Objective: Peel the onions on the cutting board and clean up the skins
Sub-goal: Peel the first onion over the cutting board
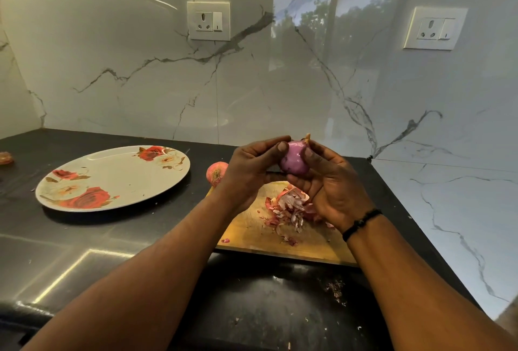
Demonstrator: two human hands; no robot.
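The cutting board (252,234) lies on the table (84,252). Skins (291,207) are heaped on it. An unpeeled onion (216,172) sits at its far left corner; a plate (112,179) lies left of it.

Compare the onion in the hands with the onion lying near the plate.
The held onion is shiny purple with most skin off; the onion by the plate is dull orange-pink in its dry skin. The held onion is up above the cutting board, gripped by the left hand and right hand; the other lies untouched at the board's far left corner. Both are small and round.
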